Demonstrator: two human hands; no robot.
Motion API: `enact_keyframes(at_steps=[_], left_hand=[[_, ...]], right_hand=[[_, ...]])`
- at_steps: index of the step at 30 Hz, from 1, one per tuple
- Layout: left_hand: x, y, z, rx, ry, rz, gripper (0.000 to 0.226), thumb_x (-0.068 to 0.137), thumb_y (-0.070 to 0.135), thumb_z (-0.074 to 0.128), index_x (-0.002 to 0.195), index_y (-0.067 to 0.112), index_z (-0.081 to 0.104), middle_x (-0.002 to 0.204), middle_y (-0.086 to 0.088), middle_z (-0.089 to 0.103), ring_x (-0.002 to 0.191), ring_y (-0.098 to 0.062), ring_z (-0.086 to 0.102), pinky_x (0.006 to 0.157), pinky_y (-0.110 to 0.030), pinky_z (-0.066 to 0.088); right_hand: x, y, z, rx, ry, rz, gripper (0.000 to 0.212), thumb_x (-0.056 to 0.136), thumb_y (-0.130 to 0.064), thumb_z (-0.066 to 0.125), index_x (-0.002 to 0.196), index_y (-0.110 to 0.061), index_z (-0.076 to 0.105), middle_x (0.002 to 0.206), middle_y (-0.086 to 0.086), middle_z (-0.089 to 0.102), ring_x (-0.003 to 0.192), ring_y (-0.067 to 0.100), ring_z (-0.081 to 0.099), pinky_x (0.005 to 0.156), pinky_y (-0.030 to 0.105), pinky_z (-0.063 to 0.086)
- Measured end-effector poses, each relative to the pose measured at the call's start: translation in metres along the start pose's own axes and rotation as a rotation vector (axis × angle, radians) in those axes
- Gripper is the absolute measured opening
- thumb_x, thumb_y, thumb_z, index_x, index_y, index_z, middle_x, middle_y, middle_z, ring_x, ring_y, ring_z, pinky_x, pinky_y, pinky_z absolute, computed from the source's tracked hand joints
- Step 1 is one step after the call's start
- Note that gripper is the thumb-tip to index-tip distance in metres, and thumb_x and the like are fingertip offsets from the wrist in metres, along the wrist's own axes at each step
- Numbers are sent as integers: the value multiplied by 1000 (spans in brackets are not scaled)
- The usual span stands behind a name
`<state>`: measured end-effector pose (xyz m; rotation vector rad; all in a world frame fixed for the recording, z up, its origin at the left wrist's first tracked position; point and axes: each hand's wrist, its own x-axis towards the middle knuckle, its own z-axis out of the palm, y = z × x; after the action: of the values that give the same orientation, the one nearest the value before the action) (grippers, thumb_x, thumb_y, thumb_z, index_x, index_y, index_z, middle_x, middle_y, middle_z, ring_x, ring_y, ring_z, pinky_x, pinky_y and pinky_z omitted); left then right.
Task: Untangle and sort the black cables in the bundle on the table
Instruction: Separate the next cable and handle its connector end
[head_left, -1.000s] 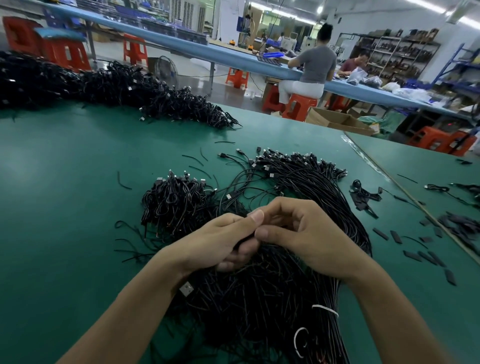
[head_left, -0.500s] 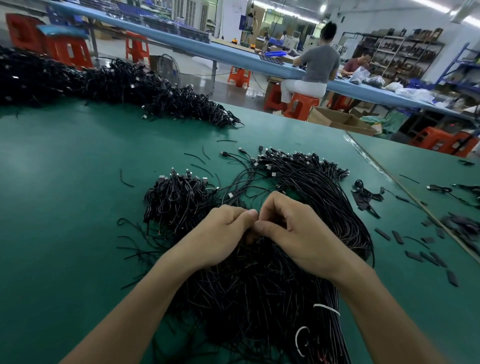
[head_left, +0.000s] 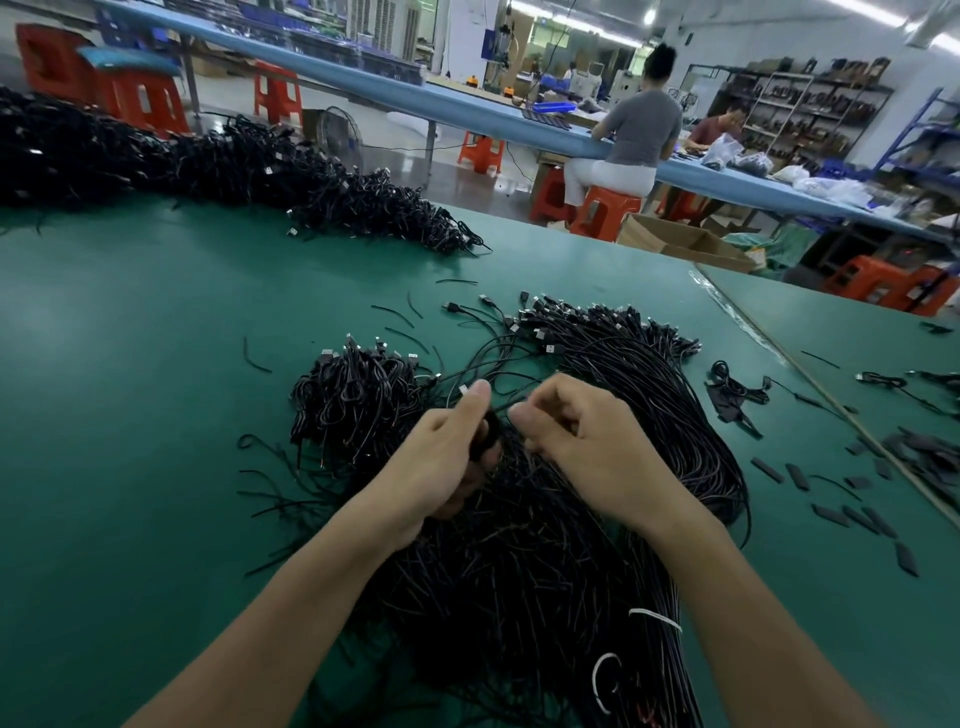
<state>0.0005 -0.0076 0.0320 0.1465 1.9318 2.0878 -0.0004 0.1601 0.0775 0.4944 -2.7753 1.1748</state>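
Observation:
A big bundle of black cables (head_left: 524, 561) lies on the green table (head_left: 130, 415), fanning out to plug ends at the far right. My left hand (head_left: 441, 457) grips a small bunch of cables, thumb up against a silver plug. Just to its right, my right hand (head_left: 576, 436) pinches thin cable strands with curled fingers. Both hands sit over the middle of the bundle. A smaller heap of looped cables (head_left: 358, 395) lies to the left of my hands.
A long pile of black cables (head_left: 208, 161) runs along the table's far left. Loose black strips (head_left: 852, 499) and small cable coils (head_left: 737, 389) lie at the right, by a seam between tables. Beyond are orange stools, a blue bench and seated people.
My hands have drawn slightly apart; the left hand now holds a bunch with its thumb raised, and the right hand pulls strands off to the right.

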Motion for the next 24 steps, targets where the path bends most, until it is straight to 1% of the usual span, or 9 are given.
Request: enact_keyframes(at_steps=[2, 5, 7, 9, 11, 13, 16, 21, 24], left_hand=[[2, 1, -4, -35, 125, 47, 65, 97, 65, 34, 48, 24, 48, 45, 9, 34, 35, -9, 24, 36, -18, 16], [4, 1, -8, -83, 247, 90, 64, 99, 62, 34, 46, 26, 40, 46, 4, 39, 38, -11, 29, 38, -24, 15], [4, 1, -8, -64, 267, 110, 71, 101, 60, 31, 42, 24, 45, 50, -2, 53, 40, -14, 44, 36, -22, 23], [2, 1, -7, -71, 263, 137, 73, 103, 57, 31, 42, 22, 51, 54, -8, 60, 39, -18, 51, 35, -20, 25], [2, 2, -6, -82, 265, 165, 69, 102, 56, 36, 45, 22, 54, 49, -6, 57, 33, -15, 39, 34, -18, 24], [2, 3, -6, -67, 291, 173, 66, 101, 56, 40, 47, 22, 57, 44, -2, 48, 33, -11, 32, 34, -19, 23], [1, 3, -7, -65, 303, 190, 63, 100, 54, 44, 49, 20, 60, 41, 0, 41, 32, -10, 29, 34, -18, 23], [-5, 8, -5, -57, 269, 256, 49, 98, 40, 56, 67, 5, 67, 41, 8, 51, 30, -4, 28, 33, -15, 23], [-4, 9, -5, -62, 274, 246, 54, 101, 42, 51, 64, 5, 65, 39, 8, 49, 30, -6, 27, 33, -16, 22]], right_hand=[[-3, 14, -3, -149, -58, 172, 39, 94, -56, 50, 81, -21, 59, 73, -2, 68, 62, 5, 59, 66, 31, 52], [-11, 32, 4, -438, -213, 342, 46, 96, -54, 53, 74, -13, 56, 73, 0, 62, 65, 18, 60, 64, 34, 51], [-15, 34, 15, -491, -249, 381, 49, 93, -53, 58, 70, -10, 57, 67, 1, 59, 60, 21, 58, 62, 34, 50], [-18, 33, 24, -525, -254, 417, 43, 89, -55, 62, 78, -13, 63, 76, 2, 61, 69, 22, 61, 67, 34, 53], [-20, 31, 29, -552, -270, 437, 31, 89, -48, 63, 86, -17, 64, 89, 3, 60, 80, 25, 63, 75, 38, 56], [-21, 30, 31, -552, -265, 431, 20, 92, -36, 62, 93, -16, 65, 96, 5, 57, 83, 27, 62, 80, 41, 57], [-21, 25, 30, -562, -236, 422, 17, 94, -29, 57, 98, -14, 64, 97, 5, 56, 83, 27, 61, 78, 39, 55], [-25, 7, 10, -575, -164, 391, 17, 89, -32, 59, 84, -17, 67, 86, 1, 62, 75, 21, 62, 73, 38, 57], [-28, -3, -14, -489, -106, 342, 16, 83, -32, 64, 72, -22, 69, 82, -2, 66, 74, 14, 64, 73, 38, 59]])
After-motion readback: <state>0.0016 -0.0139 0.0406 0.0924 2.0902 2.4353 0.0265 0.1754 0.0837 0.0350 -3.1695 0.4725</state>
